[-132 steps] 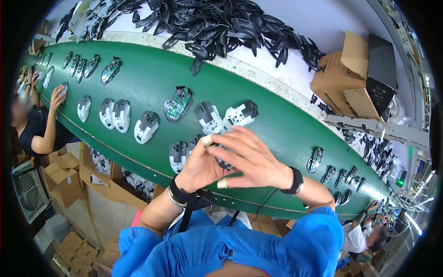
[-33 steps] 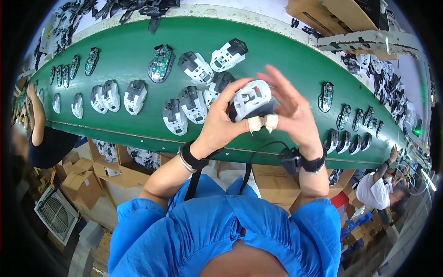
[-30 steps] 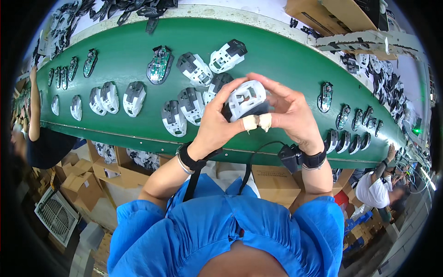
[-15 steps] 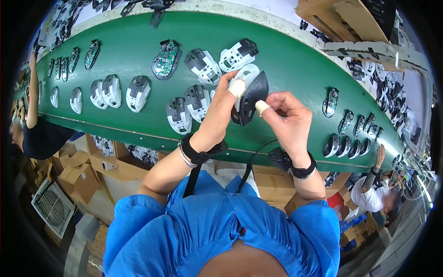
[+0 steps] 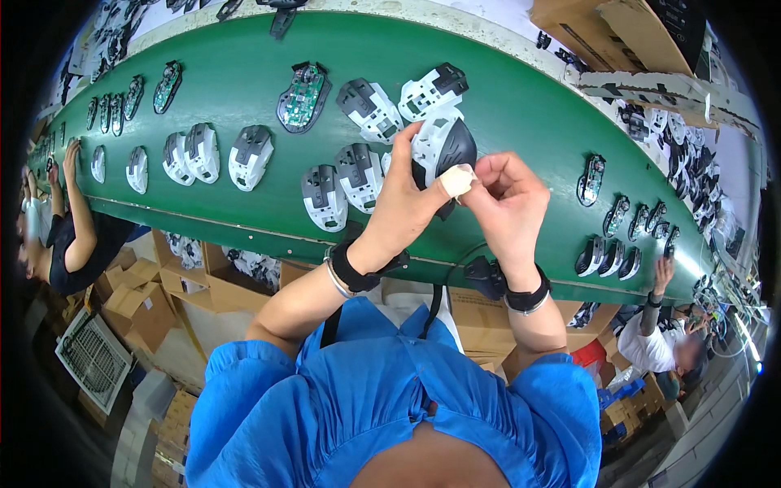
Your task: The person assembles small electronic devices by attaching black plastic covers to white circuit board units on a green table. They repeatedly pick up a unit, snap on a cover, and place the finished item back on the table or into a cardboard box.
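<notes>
We hold a computer mouse shell (image 5: 439,150), white on one side and black on the other, tilted on edge above the middle of the green conveyor belt (image 5: 504,98), nearer its front edge than its far one. Our left hand (image 5: 403,203) grasps the shell from below and behind, fingers wrapped over its white top. Our right hand (image 5: 508,199) pinches the black side, a taped fingertip (image 5: 457,180) pressing at the seam.

To do this step well, we judge that the left hand should keep the shell steady while the right works along the seam with even pressure, holding the piece clear of the white and grey shells (image 5: 342,183) lying on the belt just to the left.

Against the frame half a second back, the shell sits much as it did, slightly higher over the belt, and both hands stay closed on it. About a second back the shell lay flatter, top face towards us, with two taped fingertips beneath it; it is now turned on edge. The open circuit-board mouse base (image 5: 303,96) remains near the far edge of the belt.
</notes>
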Tool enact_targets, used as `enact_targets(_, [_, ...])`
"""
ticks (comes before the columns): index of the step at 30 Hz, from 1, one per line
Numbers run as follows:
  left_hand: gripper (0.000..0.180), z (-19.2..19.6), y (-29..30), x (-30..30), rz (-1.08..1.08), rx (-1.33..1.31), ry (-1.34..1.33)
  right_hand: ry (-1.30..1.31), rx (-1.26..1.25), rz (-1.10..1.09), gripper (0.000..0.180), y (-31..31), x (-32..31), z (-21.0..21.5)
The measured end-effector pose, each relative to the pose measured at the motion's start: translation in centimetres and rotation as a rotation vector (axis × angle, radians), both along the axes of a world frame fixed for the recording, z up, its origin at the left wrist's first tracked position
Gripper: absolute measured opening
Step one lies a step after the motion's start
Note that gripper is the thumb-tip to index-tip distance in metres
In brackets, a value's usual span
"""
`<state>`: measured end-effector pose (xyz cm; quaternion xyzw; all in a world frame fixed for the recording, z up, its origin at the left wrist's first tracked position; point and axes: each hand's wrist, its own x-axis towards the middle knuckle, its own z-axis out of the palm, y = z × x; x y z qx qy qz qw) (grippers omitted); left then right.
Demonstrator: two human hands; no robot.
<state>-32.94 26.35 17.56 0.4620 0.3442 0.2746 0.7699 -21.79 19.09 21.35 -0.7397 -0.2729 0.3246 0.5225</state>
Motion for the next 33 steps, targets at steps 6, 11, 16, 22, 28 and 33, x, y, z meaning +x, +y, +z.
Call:
enact_targets(6, [0.055,-0.1,0.2,-0.4,0.038,-0.018,-0.041,0.124,0.026,-0.026,0.011,-0.8,-1.7,-0.4])
enact_targets(11, [0.057,-0.3,1.8,-1.2,-0.021,-0.114,-0.148,-0.255,-0.007,0.184,0.011,-1.1,-1.9,0.0])
enact_targets(16, [0.052,-1.0,1.5,-1.6,-0.019,-0.237,-0.223,-0.336,0.03,0.248,0.012,-1.0,-2.4,-0.1])
enact_targets(22, [0.059,-0.7,1.4,-1.7,0.04,-0.3,-0.223,-0.264,0.073,0.246,0.011,-1.0,-2.8,-0.8])
enact_targets(28, [0.064,-0.1,1.3,-2.4,0.019,-0.293,-0.239,-0.118,0.044,0.101,0.012,-1.5,-4.0,-1.0])
enact_targets(33, [0.059,-0.8,1.2,-2.8,0.028,-0.29,-0.237,-0.127,0.018,0.106,0.011,-1.7,-4.9,-1.6])
